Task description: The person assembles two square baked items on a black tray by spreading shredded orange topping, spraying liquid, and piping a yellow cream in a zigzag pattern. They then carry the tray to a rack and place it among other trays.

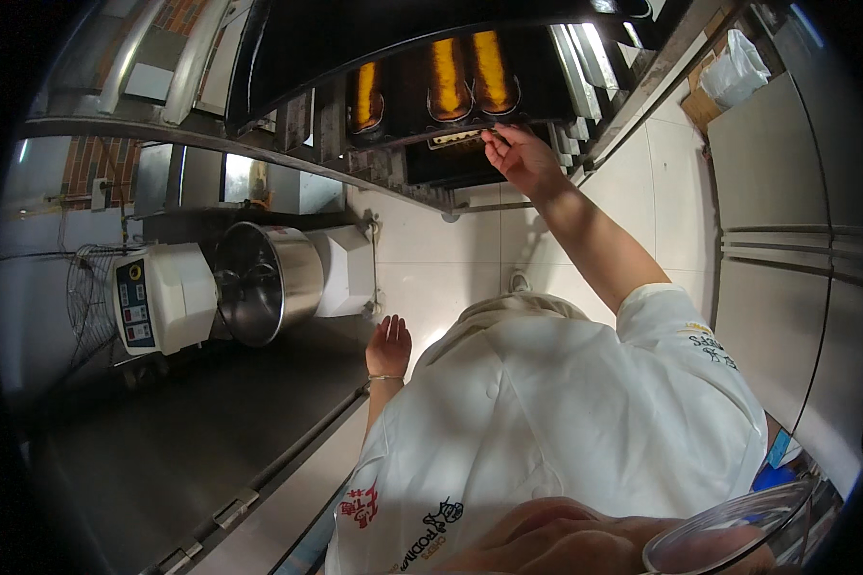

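My right hand (516,157) reaches up to a rack, its fingertips at the front edge of a dark baking tray (410,79). Its fingers are curled; I cannot tell whether they grip the edge. In that tray lie three long, yellow-and-brown baked pieces (490,72), their near ends rounded. Below the hand, a lower tray (453,169) shows a light, perforated strip (460,138) near it. My left hand (388,348) hangs beside my body with nothing in it, its fingers slightly apart, near the spiral mixer.
The metal rack (288,154) holds another dark tray (295,65) overhead. A spiral mixer with a steel bowl (270,284) stands at left, by a dark metal surface (187,445). Steel cabinet doors (769,172) line the right. A white plastic bag (735,70) sits beyond the rack.
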The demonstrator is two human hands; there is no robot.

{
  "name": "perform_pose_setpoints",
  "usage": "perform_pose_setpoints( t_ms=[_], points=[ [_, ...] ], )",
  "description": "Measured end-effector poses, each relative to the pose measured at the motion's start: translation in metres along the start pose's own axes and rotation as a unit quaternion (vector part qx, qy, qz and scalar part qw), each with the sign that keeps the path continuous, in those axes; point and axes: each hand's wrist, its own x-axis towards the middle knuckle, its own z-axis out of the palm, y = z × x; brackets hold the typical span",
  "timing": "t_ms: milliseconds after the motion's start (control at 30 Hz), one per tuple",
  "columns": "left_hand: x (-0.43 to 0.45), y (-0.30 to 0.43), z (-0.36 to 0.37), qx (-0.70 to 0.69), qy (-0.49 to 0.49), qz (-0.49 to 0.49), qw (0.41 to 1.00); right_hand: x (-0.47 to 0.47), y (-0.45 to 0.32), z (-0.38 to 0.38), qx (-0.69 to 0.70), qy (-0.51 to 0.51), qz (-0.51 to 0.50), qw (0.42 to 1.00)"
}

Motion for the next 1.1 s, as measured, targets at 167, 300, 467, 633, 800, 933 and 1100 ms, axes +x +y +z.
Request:
perform_pose_setpoints(
  t_ms=[167,300,467,633,800,933,1100],
  points=[
    [-0.001,0.002,-0.016,0.011,-0.008,0.002,1.0,-0.054,0.005,0.025,-0.303,-0.013,0.067,0.951],
    [0.007,-0.001,-0.028,0.022,-0.031,0.006,0.999,-0.037,0.012,-0.004,-0.551,-0.144,-0.214,0.794],
    [-0.003,0.004,-0.055,-0.005,-0.006,-0.005,1.0,-0.018,-0.026,0.045,-0.728,-0.055,-0.487,0.479],
    [0.005,-0.024,-0.003,-0.057,0.142,-0.05,0.987,0.006,-0.054,0.044,-0.778,-0.052,-0.555,0.289],
    [-0.018,-0.012,-0.083,-0.201,0.08,-0.018,0.976,0.011,-0.042,0.067,-0.814,-0.067,-0.505,0.28],
    [-0.018,-0.031,-0.096,0.082,0.006,0.059,0.995,0.01,-0.045,0.067,-0.825,-0.081,-0.496,0.259],
    [-0.026,-0.036,-0.067,0.006,0.112,0.015,0.994,0.01,-0.043,0.063,-0.817,-0.089,-0.511,0.25]
  ],
)
